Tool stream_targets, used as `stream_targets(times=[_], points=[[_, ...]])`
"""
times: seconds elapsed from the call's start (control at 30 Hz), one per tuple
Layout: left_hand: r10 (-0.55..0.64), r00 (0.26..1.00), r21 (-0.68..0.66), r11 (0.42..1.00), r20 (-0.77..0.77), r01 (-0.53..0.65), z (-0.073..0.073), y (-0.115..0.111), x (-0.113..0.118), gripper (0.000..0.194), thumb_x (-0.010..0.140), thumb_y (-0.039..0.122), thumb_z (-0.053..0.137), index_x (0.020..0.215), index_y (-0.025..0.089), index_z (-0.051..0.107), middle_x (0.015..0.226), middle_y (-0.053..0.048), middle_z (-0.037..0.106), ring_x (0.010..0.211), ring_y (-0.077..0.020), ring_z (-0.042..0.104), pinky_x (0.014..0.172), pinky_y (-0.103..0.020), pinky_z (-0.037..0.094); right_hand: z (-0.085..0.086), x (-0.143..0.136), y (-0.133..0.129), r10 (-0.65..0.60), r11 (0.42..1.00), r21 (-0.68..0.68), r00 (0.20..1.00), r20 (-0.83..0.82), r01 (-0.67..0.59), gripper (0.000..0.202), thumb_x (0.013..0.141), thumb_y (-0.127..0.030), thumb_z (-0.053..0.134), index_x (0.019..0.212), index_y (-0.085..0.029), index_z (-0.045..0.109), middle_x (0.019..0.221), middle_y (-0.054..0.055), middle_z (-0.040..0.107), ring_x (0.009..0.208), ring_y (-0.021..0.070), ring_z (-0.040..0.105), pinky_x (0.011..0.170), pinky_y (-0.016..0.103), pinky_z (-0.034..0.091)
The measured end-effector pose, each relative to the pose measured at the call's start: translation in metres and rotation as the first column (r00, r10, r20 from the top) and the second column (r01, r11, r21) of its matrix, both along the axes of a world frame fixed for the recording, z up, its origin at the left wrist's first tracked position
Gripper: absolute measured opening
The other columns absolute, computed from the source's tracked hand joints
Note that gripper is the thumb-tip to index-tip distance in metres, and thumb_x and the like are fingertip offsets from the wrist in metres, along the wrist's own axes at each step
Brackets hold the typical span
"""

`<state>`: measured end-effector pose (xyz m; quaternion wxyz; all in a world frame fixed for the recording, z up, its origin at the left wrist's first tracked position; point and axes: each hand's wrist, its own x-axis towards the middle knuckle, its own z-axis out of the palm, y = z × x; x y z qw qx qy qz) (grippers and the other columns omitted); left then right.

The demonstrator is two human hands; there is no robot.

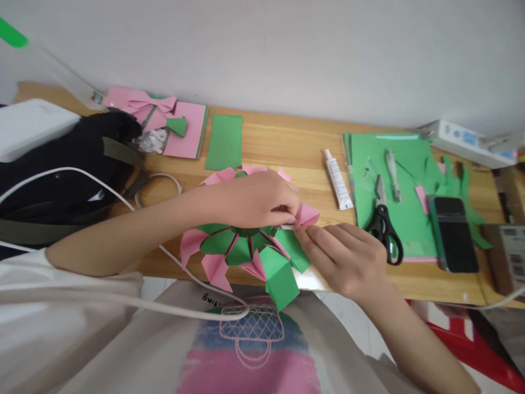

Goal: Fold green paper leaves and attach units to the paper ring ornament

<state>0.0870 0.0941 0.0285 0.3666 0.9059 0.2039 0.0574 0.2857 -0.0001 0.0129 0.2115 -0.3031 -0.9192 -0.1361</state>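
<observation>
A round folded-paper piece (pixel 238 249) in green and pink lies at the table's front edge, with pink folded tips around its rim. My left hand (pixel 262 200) reaches over it, fingers closed on a pink folded tip (pixel 307 215) at its right side. From the right, my right hand (pixel 348 257) pinches the lower edge of that same pink tip. Green flaps (pixel 281 278) stick out at the lower right of the piece. The part beneath my left hand and forearm is hidden.
A glue tube (pixel 338 180), black scissors (pixel 383 224), a cutter (pixel 392 175) and a phone (pixel 454 234) lie to the right. Green paper (pixel 224 142), pink sheets (pixel 188 128) and a black bag (pixel 61 180) are behind and left. A white cable (pixel 184 312) crosses in front.
</observation>
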Motion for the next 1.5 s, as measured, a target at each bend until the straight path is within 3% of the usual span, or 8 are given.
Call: stream_targets(times=[0.4,0.63,0.8,1.13,1.5], points=[[-0.025,0.999,0.016,1.000,-0.024,0.026,0.003,-0.001,0.001,0.029,0.091,0.010,0.051,0.068,0.012,0.068,0.071,-0.001,0.070,0.066,-0.0113,0.056,0.065,-0.026,0.034,0.003,0.002,0.004,0.063,0.998,0.025,0.996,0.068,-0.065,0.018,0.090,-0.007,0.053,0.087,-0.010,0.070,0.065,0.005,0.064,0.061,0.0156,0.051,0.053,0.031,0.038],[-0.022,1.000,0.026,0.999,0.008,0.022,0.004,0.001,0.002,0.030,0.089,0.009,0.052,0.062,0.013,0.065,0.066,-0.001,0.067,0.061,-0.0104,0.052,0.069,-0.027,0.035,0.008,0.000,0.006,0.078,0.995,0.043,0.988,0.135,-0.085,0.019,0.089,-0.008,0.054,0.078,-0.010,0.069,0.062,0.003,0.058,0.057,0.0157,0.042,0.051,0.031,0.034],[-0.026,1.000,0.042,0.999,0.009,0.025,0.001,0.002,0.003,0.028,0.086,0.007,0.053,0.062,0.014,0.066,0.067,-0.001,0.068,0.062,-0.0121,0.053,0.068,-0.028,0.035,0.014,-0.001,0.011,0.115,0.990,0.058,0.973,0.202,-0.130,0.016,0.087,-0.007,0.055,0.081,-0.011,0.069,0.072,0.006,0.062,0.058,0.0148,0.043,0.052,0.031,0.032],[-0.003,1.000,0.070,0.998,-0.029,0.005,0.005,-0.002,0.000,0.033,0.090,0.007,0.044,0.072,0.013,0.070,0.079,-0.004,0.072,0.072,-0.0138,0.059,0.070,-0.028,0.037,0.017,-0.001,0.017,0.162,0.983,0.042,0.955,0.250,-0.177,0.017,0.085,-0.005,0.056,0.078,-0.011,0.070,0.073,0.007,0.065,0.058,0.0158,0.044,0.053,0.032,0.031],[-0.020,0.999,0.092,0.995,-0.035,0.023,-0.005,-0.004,0.003,0.028,0.087,0.012,0.051,0.061,0.016,0.060,0.066,0.000,0.063,0.063,-0.0133,0.053,0.058,-0.028,0.033,0.018,-0.004,0.016,0.132,0.990,0.014,0.948,0.289,-0.142,0.017,0.085,-0.007,0.057,0.074,-0.014,0.068,0.062,0.002,0.061,0.050,0.0147,0.043,0.050,0.032,0.028]])
